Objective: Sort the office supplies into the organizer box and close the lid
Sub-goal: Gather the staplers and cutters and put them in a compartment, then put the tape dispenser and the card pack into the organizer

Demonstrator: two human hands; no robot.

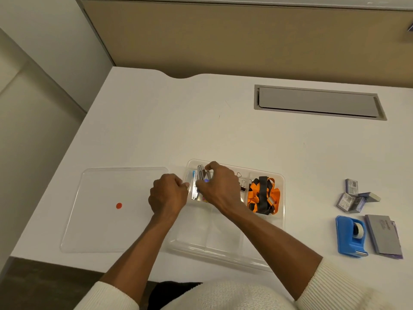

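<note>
Two compartments filled — my right hand (218,186) grips a stapler (201,175), left hand (168,193) fisted; tape dispenser (350,237), lid (111,209) remain out.

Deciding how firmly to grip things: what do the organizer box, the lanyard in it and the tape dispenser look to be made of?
Organizer box: clear, glossy, apparently rigid plastic; the desk shows through its walls and dividers.
Lanyard: orange and black woven fabric strap by the look, matte, lying in soft folds.
Tape dispenser: blue moulded plastic, smooth with a slight sheen; the strip at its near end looks like metal, but that is uncertain.
</note>
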